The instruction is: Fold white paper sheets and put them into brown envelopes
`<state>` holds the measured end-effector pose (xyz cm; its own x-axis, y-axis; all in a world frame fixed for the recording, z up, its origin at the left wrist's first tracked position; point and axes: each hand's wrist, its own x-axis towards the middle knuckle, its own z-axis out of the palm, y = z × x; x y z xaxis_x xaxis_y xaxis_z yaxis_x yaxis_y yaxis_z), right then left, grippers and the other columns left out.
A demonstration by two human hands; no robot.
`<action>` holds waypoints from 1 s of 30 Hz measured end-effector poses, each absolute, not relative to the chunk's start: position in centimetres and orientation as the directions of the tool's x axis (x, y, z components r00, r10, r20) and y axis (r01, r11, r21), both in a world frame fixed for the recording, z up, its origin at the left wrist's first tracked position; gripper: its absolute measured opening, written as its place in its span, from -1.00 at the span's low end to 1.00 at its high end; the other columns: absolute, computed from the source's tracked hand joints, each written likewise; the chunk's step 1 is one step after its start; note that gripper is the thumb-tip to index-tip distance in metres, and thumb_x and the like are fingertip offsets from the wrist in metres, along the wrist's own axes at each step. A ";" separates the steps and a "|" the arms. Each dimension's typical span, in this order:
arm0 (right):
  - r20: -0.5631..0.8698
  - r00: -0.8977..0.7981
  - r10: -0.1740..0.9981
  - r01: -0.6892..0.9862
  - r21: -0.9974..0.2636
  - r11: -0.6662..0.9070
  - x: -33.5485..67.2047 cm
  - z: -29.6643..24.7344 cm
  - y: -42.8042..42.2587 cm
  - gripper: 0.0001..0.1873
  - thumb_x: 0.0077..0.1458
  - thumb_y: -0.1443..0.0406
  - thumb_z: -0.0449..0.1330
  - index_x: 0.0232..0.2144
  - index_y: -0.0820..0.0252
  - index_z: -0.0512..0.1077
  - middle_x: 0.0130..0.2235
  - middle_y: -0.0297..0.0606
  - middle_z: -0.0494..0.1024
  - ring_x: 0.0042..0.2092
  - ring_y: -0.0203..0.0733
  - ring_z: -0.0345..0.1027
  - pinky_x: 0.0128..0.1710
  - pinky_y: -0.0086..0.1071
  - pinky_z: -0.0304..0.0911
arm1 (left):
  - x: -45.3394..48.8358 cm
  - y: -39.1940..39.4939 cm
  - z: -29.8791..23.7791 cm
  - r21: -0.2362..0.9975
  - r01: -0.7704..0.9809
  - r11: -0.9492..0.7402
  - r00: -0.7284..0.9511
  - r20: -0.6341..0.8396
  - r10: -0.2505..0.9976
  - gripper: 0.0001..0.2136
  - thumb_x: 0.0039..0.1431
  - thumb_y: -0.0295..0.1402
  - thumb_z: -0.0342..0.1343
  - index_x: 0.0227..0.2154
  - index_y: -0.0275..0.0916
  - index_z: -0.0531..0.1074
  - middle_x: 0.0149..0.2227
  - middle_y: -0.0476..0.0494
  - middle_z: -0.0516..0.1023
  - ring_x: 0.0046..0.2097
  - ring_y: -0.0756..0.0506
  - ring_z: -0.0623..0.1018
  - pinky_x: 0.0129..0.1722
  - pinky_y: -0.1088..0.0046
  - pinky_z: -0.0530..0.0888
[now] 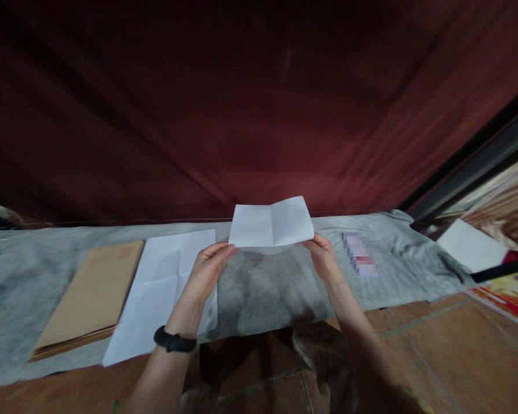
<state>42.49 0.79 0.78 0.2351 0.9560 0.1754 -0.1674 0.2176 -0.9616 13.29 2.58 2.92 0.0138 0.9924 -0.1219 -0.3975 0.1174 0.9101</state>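
Note:
A folded sheet of white paper (271,223) is held up above the grey cloth, with a vertical crease down its middle. My left hand (210,267) pinches its lower left corner between thumb and fingers; a black band circles that wrist. At the lower right corner, my right hand (323,257) grips the same paper. To the left of it, larger creased white sheets (155,293) lie flat on the cloth, partly behind my left forearm.
Brown envelopes (92,293) are stacked at the left on the grey cloth (263,299). A blurred-out purplish item (360,256) lies at the right. Behind hangs a dark red curtain (259,126). Tiled floor (449,345) runs along the front, with a colourful printed item (511,293) at far right.

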 end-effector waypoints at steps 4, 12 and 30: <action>0.260 0.230 0.938 -0.066 -0.957 0.282 43.3 0.6 0.7 -0.78 0.02 0.19 0.37 -0.23 0.06 0.63 -0.15 -0.36 0.66 -0.04 -0.13 0.45 0.12 -0.23 0.25 | 13.0 2.5 2.6 0.979 -0.204 -0.015 0.047 0.025 0.999 -0.64 -0.17 -0.11 0.48 -0.36 -0.24 0.65 -0.27 -0.13 0.69 -0.21 -0.11 0.62 -0.07 0.33 0.52; 0.282 -0.019 0.959 0.220 -0.935 0.279 44.5 -0.2 0.1 -0.69 0.08 0.10 0.36 -0.13 0.05 0.62 0.15 -0.25 0.54 0.23 -0.03 0.32 0.32 -0.11 0.10 | 10.8 3.7 -0.3 0.772 0.426 -0.472 0.240 0.406 0.882 -0.78 0.20 -0.17 0.19 -0.43 -0.18 0.60 -0.19 -0.15 0.66 -0.05 -0.17 0.59 0.04 0.28 0.50; 0.153 -0.559 0.815 0.607 -0.594 0.528 45.7 -3.4 -4.4 -0.55 0.16 0.23 0.29 0.11 0.01 0.53 0.26 -0.16 0.46 0.31 0.01 0.28 0.42 0.03 -0.05 | 9.7 -0.7 -2.2 0.485 0.580 -0.655 0.716 0.080 0.693 -0.41 0.15 -0.59 0.09 0.22 0.05 0.43 0.37 -0.04 0.31 0.38 -0.17 0.29 0.36 0.14 0.28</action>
<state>45.73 -4.39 -3.41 -0.5593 0.8148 0.1525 0.6070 0.5279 -0.5940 9.72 -0.69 -2.24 0.7162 0.6932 0.0801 0.5796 -0.6548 0.4851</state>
